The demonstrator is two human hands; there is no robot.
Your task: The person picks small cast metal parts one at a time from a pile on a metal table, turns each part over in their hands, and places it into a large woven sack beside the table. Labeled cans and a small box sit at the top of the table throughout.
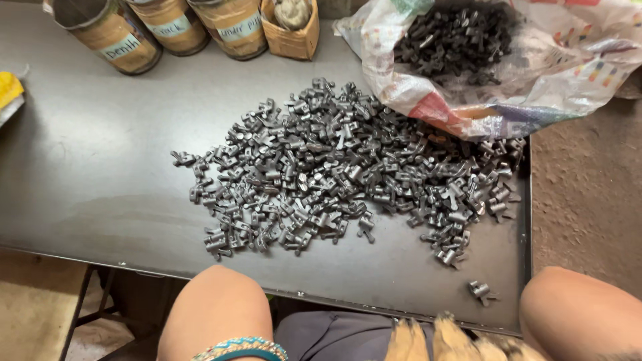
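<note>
I look down through the head camera and see a big heap of small dark metal parts (334,174) in the middle of a dark table (100,167). The heap runs right up to a colourful woven sack (535,87) at the far right, and the sack holds more of the same parts. One loose part (479,290) lies by itself near the close edge, well apart from the heap. At the far edge stand some round tins (120,33) and a small brown box (291,37). My left arm (214,307), with bright bangles (244,347) on it, and my right arm (575,307) rest by the near edge. The left hand and the right hand are both out of the picture, so I cannot tell if the fingers are open, closed or holding something. Some tan shapes (435,341) show at the bottom, but I cannot tell what they are. I think these parts hook into each other, so it works best to take them from the thin edge of the heap, one at a time. The right edge of the table is close to the parts, so I would go gently there, or some could roll off.
</note>
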